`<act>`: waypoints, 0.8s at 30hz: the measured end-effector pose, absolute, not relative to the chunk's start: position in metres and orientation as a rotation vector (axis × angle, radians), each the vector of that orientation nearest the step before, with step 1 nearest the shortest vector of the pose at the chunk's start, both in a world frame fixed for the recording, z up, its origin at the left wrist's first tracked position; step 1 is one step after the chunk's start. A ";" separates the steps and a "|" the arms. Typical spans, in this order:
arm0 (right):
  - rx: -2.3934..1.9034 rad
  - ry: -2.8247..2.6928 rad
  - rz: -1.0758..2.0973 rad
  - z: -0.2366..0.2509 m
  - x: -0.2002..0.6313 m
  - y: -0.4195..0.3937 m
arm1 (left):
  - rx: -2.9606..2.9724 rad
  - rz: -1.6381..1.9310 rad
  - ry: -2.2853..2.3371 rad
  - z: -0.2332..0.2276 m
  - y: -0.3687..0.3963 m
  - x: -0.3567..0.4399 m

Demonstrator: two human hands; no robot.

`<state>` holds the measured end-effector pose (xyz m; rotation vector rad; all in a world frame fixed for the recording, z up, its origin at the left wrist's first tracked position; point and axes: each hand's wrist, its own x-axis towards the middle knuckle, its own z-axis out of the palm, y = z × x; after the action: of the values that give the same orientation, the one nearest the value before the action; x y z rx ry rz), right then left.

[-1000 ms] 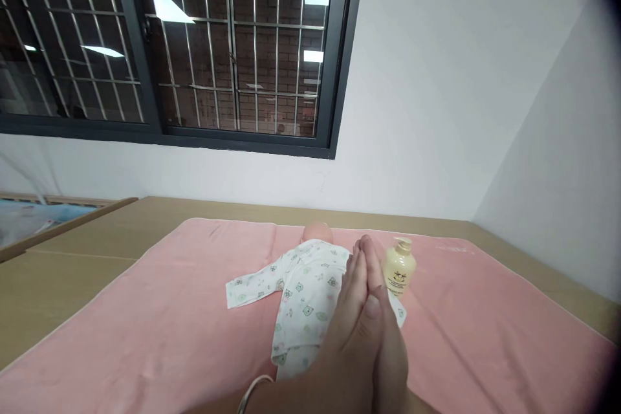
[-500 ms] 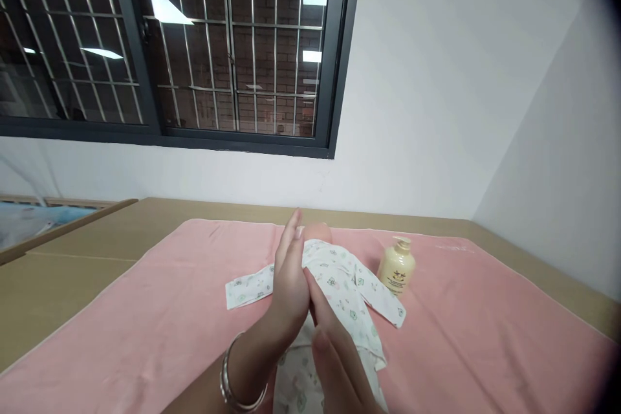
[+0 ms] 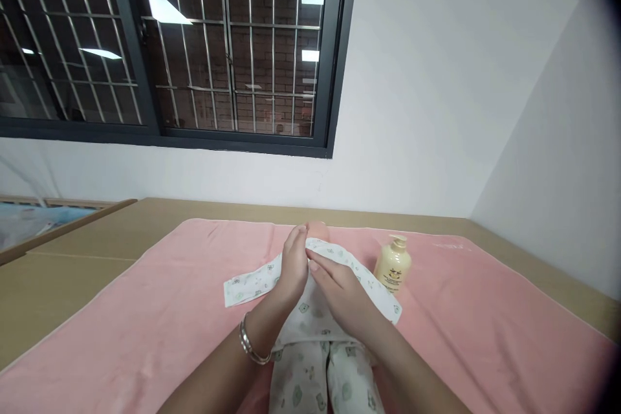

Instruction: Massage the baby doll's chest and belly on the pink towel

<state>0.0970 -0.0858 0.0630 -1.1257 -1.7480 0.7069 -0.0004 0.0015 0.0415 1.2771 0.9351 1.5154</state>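
Note:
My left hand (image 3: 294, 263) and my right hand (image 3: 342, 291) meet palm to palm, fingers fairly straight and angled away from me. Nothing shows between them, though the inside of the palms is hidden. A silver bangle (image 3: 250, 339) circles my left wrist. Under the hands lies a doll-like figure in a white long-sleeved printed top (image 3: 310, 320) and matching trousers (image 3: 298, 378), its sleeves spread to both sides. Its rounded, skin-coloured head (image 3: 317, 230) shows only in part beyond my fingertips. Right of the figure, a pale yellow pump bottle (image 3: 394, 265) stands upright by the sleeve.
A pink cloth (image 3: 160, 310) covers much of the wooden surface (image 3: 63, 284). A barred window (image 3: 242, 45) with a dark frame is set in the white wall (image 3: 436, 77) behind. Blue bedding (image 3: 43, 215) lies beyond a wooden edge at the far left.
My joined hands have tilted forward and moved farther over the top, away from me. More of my right forearm and of the trousers shows now.

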 end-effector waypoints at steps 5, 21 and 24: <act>-1.521 -2.052 0.381 0.027 0.112 -0.039 | 1.527 1.487 1.277 -0.007 0.037 0.005; -1.692 -2.012 0.186 -0.029 0.128 0.013 | 1.947 1.397 1.432 -0.046 0.045 -0.002; -1.846 -1.921 0.117 -0.028 0.119 0.006 | 1.895 1.433 1.425 -0.047 0.043 -0.002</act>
<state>0.1194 0.0064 -0.0283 -1.8457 -1.9213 0.1170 -0.0020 0.0431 -0.0470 1.8951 1.4253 1.4327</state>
